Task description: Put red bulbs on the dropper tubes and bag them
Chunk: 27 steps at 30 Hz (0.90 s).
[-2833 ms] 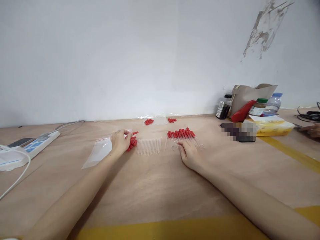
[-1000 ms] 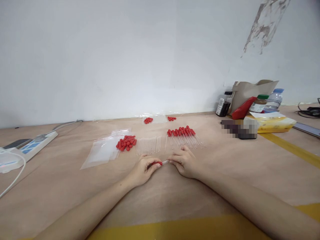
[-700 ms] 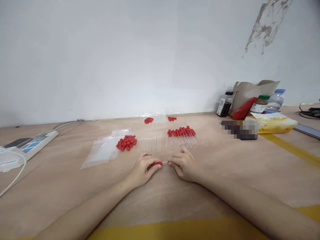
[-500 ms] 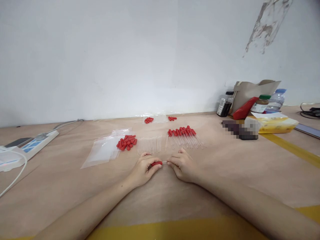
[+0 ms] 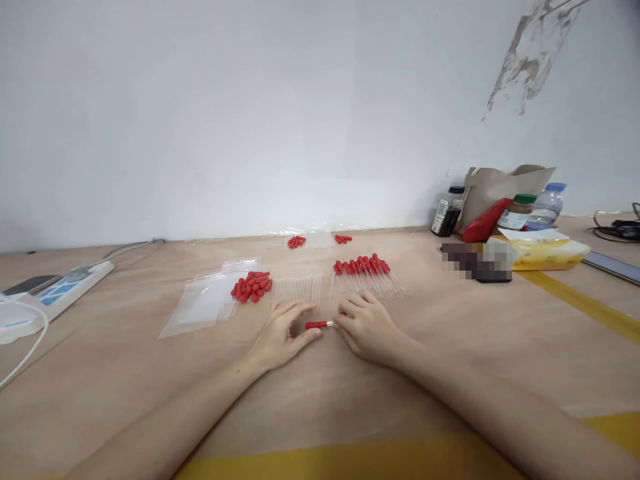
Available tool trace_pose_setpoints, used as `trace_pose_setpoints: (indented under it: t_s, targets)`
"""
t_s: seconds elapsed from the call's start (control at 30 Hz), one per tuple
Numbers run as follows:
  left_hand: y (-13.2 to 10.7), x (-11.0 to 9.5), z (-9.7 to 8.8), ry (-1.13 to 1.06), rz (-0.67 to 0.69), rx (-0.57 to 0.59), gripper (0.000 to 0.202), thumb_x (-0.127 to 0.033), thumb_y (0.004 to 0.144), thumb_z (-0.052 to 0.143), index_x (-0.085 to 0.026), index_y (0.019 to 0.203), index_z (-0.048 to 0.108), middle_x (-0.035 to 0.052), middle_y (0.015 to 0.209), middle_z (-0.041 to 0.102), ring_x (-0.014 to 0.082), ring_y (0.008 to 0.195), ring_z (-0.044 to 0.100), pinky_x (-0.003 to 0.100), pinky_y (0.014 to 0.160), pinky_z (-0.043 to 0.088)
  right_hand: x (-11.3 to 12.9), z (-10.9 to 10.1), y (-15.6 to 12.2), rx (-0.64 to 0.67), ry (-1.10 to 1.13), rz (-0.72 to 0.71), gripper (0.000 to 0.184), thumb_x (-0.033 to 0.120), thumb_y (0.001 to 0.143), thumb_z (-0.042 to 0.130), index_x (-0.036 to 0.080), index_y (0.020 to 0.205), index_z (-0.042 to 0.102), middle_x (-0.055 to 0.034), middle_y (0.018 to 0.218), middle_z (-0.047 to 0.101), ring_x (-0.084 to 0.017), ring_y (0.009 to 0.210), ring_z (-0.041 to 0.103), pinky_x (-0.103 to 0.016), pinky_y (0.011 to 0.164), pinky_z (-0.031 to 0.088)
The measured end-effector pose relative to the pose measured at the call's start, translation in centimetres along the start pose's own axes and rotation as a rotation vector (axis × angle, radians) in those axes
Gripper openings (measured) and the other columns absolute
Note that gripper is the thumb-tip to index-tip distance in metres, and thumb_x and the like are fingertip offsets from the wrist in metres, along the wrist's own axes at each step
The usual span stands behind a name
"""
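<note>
The left hand's grip has just released: left hand [image 5: 276, 338] fingers stand parted around the red rubbery bulb [image 5: 314, 325]. The bulb stays on its slim clear tube [image 5: 330, 323], seemingly seated; the right hand [image 5: 369, 328] pinches that tube at three o'clock. On the brown worktop [image 5: 320, 393], loose red bulbs [image 5: 251, 287] lie at ten, bare clear tubes [image 5: 297, 289] at eleven, red-capped tubes [image 5: 362, 266] at one.

Smooth, rubbery-looking red bulbs [image 5: 251, 287], clear shiny glass-like tubes [image 5: 296, 289] right of the bulbs, thin glossy plastic bags [image 5: 200, 307] left of the bulbs, matt paper-like bench [image 5: 320, 400] under the bulbs, smooth matt wall [image 5: 225, 133] behind the bulbs, with a rough flaking patch [image 5: 531, 67]
</note>
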State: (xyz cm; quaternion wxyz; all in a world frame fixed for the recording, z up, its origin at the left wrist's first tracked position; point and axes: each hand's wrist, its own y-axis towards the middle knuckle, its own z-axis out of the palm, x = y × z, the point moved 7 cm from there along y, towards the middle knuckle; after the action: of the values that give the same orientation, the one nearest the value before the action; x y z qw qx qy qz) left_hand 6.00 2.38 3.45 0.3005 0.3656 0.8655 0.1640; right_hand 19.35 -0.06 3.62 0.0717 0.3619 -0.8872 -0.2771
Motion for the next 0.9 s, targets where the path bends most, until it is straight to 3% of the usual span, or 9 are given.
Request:
trace_pose_setpoints:
  t_s: [0.07, 0.13, 0.23, 0.33, 0.4, 0.47, 0.6, 0.77, 0.9]
  targets:
    - [-0.1, 1.4, -0.9, 0.007, -0.069, -0.096, 0.033, -0.036, 0.076, 0.058, -0.02, 0.105, 0.056, 0.006, 0.098, 0.056, 0.0177, 0.086, 0.053, 0.03, 0.073, 0.043, -1.7, -0.3, -0.1, 0.012, -0.003, 0.142, 0.022, 0.023, 0.083, 0.044, 0.016, 0.074, 0.063, -0.0066, 0.076, 0.06, -0.016, 0.073, 0.049, -0.029, 0.065, 0.028]
    - [-0.2, 2.8, -1.6, 0.019, -0.138, -0.167, 0.02, -0.035, 0.078, 0.055, -0.017, 0.083, 0.06, 0.0035, 0.082, 0.054, 0.0144, 0.072, 0.051, 0.025, 0.061, 0.042, -4.5, -0.3, -0.3, 0.014, 0.086, 0.376, 0.025, 0.024, 0.083, 0.042, 0.017, 0.074, 0.064, -0.005, 0.074, 0.061, -0.014, 0.068, 0.051, -0.026, 0.061, 0.03]
    - [-0.3, 3.9, -1.7, 0.036, -0.169, -0.18, 0.035, -0.034, 0.08, 0.051, -0.015, 0.051, 0.047, -0.0015, 0.058, 0.042, 0.0104, 0.055, 0.043, 0.022, 0.051, 0.035, -8.9, 0.6, -0.4, 0.055, 0.293, 0.679, 0.023, 0.029, 0.08, 0.045, 0.017, 0.068, 0.062, -0.002, 0.065, 0.061, -0.012, 0.06, 0.053, -0.022, 0.054, 0.033]
    - [-0.2, 3.6, -1.0, 0.0, -0.122, -0.102, 0.024, -0.03, 0.083, 0.046, -0.016, 0.065, 0.053, -0.0001, 0.065, 0.049, 0.0109, 0.059, 0.046, 0.022, 0.054, 0.036, -11.9, 1.4, 0.4, 0.092, 0.337, 0.839, 0.024, 0.033, 0.073, 0.054, 0.017, 0.056, 0.058, -0.0014, 0.056, 0.059, -0.013, 0.057, 0.053, -0.021, 0.053, 0.035]
    - [-0.2, 3.3, -0.5, -0.037, -0.095, -0.042, 0.015, -0.025, 0.084, 0.044, -0.017, 0.083, 0.057, 0.0017, 0.076, 0.054, 0.0115, 0.065, 0.049, 0.022, 0.057, 0.038, -13.0, 1.9, 1.1, 0.127, 0.299, 0.89, 0.028, 0.035, 0.071, 0.054, 0.017, 0.05, 0.056, -0.0019, 0.053, 0.058, -0.013, 0.057, 0.054, -0.021, 0.052, 0.036]
    - [-0.3, 3.2, -0.1, -0.053, -0.084, 0.001, 0.014, -0.023, 0.083, 0.045, -0.018, 0.088, 0.057, 0.0015, 0.077, 0.055, 0.0109, 0.064, 0.049, 0.022, 0.057, 0.038, -13.4, 2.5, 1.6, 0.158, 0.239, 0.93, 0.029, 0.036, 0.071, 0.054, 0.017, 0.048, 0.056, -0.003, 0.054, 0.058, -0.014, 0.059, 0.055, -0.021, 0.053, 0.037]
    - [-0.5, 3.4, 0.4, -0.033, -0.111, 0.068, 0.012, -0.025, 0.08, 0.05, -0.017, 0.076, 0.057, -0.0034, 0.059, 0.047, 0.0087, 0.054, 0.043, 0.019, 0.051, 0.034, -13.7, 3.5, 1.8, 0.143, 0.131, 0.987, 0.027, 0.038, 0.071, 0.052, 0.016, 0.06, 0.061, -0.0085, 0.069, 0.063, -0.019, 0.07, 0.058, -0.025, 0.058, 0.039]
    - [-0.5, 3.2, 0.4, 0.016, -0.12, 0.088, 0.029, -0.034, 0.079, 0.052, -0.016, 0.057, 0.047, -0.0062, 0.05, 0.037, 0.0074, 0.048, 0.037, 0.019, 0.049, 0.029, -13.9, 3.8, 1.2, 0.178, 0.014, 1.03, 0.043, 0.053, 0.075, 0.044, 0.015, 0.077, 0.064, -0.0122, 0.08, 0.064, -0.024, 0.078, 0.06, -0.031, 0.063, 0.041]
    - [-0.3, 2.7, 0.1, 0.015, -0.107, 0.085, 0.025, -0.03, 0.085, 0.043, -0.016, 0.065, 0.052, -0.0042, 0.054, 0.043, 0.009, 0.051, 0.041, 0.02, 0.051, 0.03, -12.7, 3.2, 1.6, 0.169, 0.034, 0.972, 0.04, 0.053, 0.078, 0.041, 0.02, 0.074, 0.063, -0.0079, 0.08, 0.065, -0.023, 0.08, 0.06, -0.032, 0.067, 0.042]
